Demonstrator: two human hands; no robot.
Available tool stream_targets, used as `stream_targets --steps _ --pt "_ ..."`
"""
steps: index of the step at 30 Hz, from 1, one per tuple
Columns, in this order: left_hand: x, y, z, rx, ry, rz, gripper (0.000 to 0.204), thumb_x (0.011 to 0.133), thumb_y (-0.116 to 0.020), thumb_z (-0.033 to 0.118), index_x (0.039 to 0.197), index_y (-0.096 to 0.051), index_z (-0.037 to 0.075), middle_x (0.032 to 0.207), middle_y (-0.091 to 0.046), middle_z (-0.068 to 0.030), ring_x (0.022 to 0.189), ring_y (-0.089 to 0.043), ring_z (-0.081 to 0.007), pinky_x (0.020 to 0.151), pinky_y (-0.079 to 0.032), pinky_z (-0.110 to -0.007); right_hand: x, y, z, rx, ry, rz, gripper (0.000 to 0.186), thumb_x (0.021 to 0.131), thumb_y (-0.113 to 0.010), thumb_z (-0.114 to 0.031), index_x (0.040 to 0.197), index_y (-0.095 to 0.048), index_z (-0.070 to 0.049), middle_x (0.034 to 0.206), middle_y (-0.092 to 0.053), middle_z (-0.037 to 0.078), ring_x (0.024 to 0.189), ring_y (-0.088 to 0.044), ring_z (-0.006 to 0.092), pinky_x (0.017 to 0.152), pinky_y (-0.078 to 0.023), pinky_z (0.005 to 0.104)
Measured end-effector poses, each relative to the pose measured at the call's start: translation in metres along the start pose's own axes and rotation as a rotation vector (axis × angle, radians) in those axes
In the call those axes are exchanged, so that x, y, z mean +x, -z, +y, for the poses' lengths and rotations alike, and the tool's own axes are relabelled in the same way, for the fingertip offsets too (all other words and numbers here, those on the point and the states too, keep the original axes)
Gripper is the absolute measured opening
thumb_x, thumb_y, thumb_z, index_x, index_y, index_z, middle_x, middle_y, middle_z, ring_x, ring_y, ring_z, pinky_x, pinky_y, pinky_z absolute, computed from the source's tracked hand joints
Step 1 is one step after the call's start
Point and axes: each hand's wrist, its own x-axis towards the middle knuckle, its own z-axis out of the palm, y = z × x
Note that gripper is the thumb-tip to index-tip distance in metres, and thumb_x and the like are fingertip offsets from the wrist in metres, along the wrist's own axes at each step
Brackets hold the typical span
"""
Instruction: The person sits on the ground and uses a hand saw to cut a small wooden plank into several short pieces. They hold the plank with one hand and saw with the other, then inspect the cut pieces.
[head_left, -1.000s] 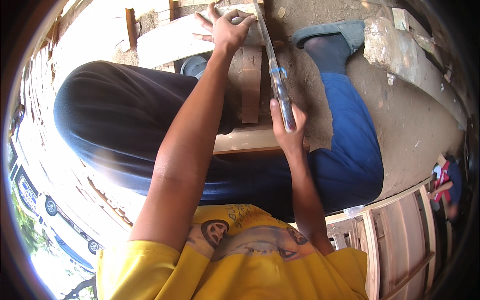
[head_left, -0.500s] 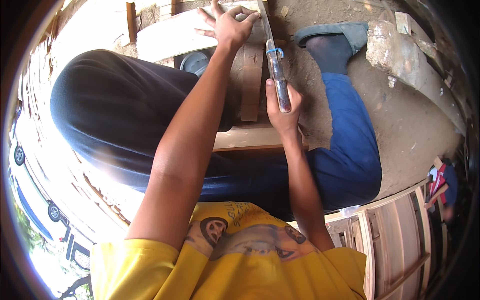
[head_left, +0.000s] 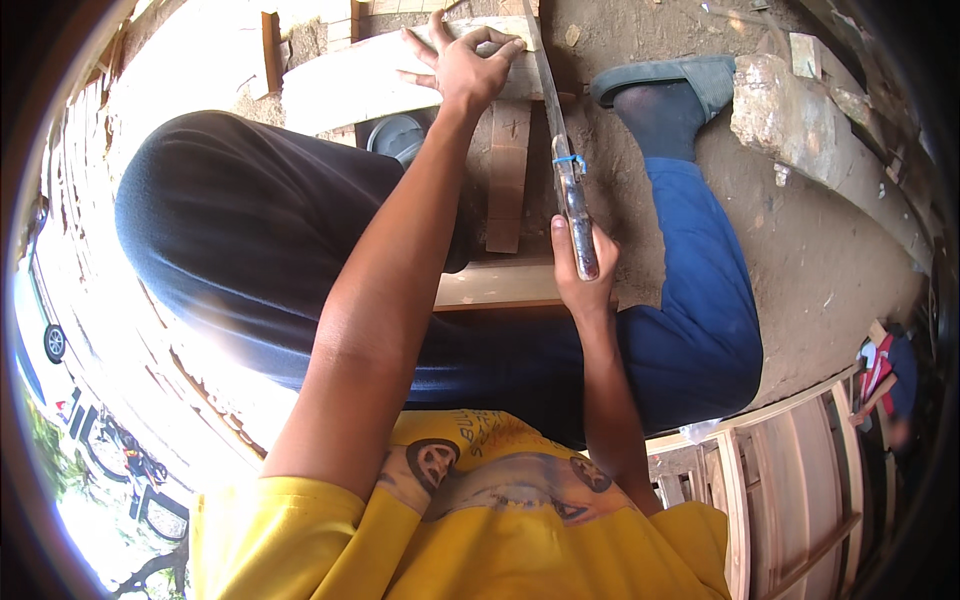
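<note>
Fingers (head_left: 573, 262) (right hand) slid the saw (head_left: 560, 150) farther forward since.

Left arm: extended forward, hand (head_left: 462, 62) flat, fingers spread, palm pressed down. Right arm: bent, forearm raised, hand (head_left: 583, 268) closed in a fist, thumb on top.

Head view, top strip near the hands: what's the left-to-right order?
Pale plank → left hand pressed flat on it → saw, gripped lower down by the right hand → grey slipper on the foot → chunk of broken concrete.
</note>
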Motion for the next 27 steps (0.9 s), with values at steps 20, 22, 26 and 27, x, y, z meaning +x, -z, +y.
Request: stream_targets --steps 20,22,26,27 --pt "-0.001 -0.001 -0.015 -0.069 -0.126 0.036 0.026 0.077 -0.070 0.052 0.093 -0.075 0.033 0.159 -0.008 -0.0119 0.142 0.016 -0.0434 0.100 0.018 -0.072 0.049 0.018 0.040 -0.436 0.005 0.062 0.019 0.084 -0.067 -0.017 0.081 -0.057 -0.001 0.066 -0.060 0.016 0.061 -0.061 0.0344 0.056 -0.045 0.0428" --pt "-0.001 -0.001 -0.013 -0.084 -0.162 0.073 0.024 0.077 -0.070 0.049 0.092 -0.075 0.030 0.155 -0.016 -0.0128 0.141 0.003 -0.0424 0.102 0.011 -0.071 0.049 0.012 0.043 -0.517 0.110 0.041 0.017 0.080 -0.067 -0.011 0.082 -0.056 0.001 0.072 -0.060 0.020 0.071 -0.061 0.0398 0.064 -0.047 0.0462" --pt "-0.013 0.025 0.005 -0.352 -0.254 0.011 0.020 0.080 -0.072 0.036 0.091 -0.075 0.019 0.124 -0.057 -0.0139 0.122 -0.047 -0.0326 0.106 -0.026 -0.053 0.043 0.006 0.063 -0.672 0.177 -0.058 0.024 0.074 -0.066 0.000 0.095 -0.057 0.003 0.095 -0.059 0.025 0.095 -0.057 0.0420 0.081 -0.047 0.0467" --pt "-0.013 0.033 0.012 -0.495 -0.289 -0.065 0.019 0.081 -0.072 0.032 0.091 -0.075 0.016 0.111 -0.067 -0.0132 0.113 -0.059 -0.0290 0.104 -0.037 -0.046 0.045 0.007 0.064 -0.720 0.173 -0.085 0.028 0.073 -0.067 0.001 0.099 -0.057 0.003 0.101 -0.058 0.025 0.099 -0.056 0.0421 0.085 -0.046 0.0463"
